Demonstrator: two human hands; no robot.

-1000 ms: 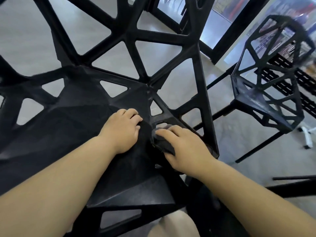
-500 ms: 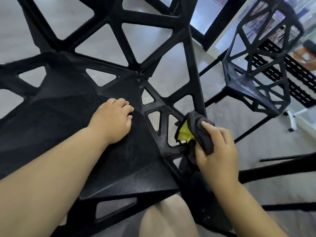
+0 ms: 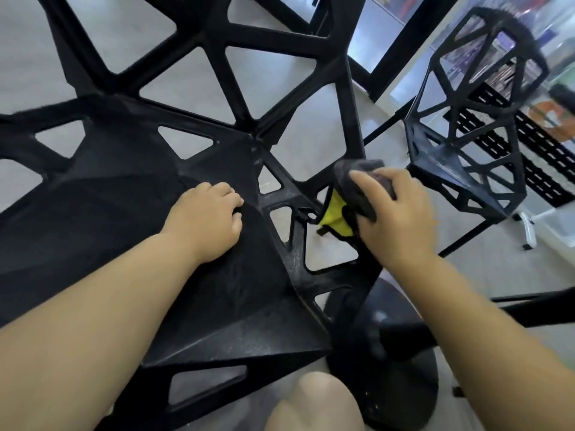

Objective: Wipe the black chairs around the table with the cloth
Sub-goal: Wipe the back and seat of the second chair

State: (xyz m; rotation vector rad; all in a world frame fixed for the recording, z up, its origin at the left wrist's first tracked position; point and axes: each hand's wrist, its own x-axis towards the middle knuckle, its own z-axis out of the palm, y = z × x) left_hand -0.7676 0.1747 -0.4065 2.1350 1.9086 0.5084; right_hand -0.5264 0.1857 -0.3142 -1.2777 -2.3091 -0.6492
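A black chair [image 3: 118, 188] with triangular cut-outs fills the left and middle of the view. My left hand [image 3: 207, 220] rests on its seat with the fingers curled under. My right hand [image 3: 395, 213] grips a dark grey cloth [image 3: 354, 185] with a yellow inner side and holds it against the chair's right edge frame. A second black chair [image 3: 466, 157] of the same kind stands at the right, apart from both hands.
A round black table base [image 3: 392, 362] sits on the grey floor at the lower right, with black bars [image 3: 535, 306] running right. A dark-framed glass panel [image 3: 382, 38] stands behind. My knee [image 3: 314, 402] shows at the bottom. A perforated black rack [image 3: 541, 150] is far right.
My right hand has carried the cloth from the seat's inner corner out to the chair's right edge and a little upward along it. My left hand has stayed on the seat.
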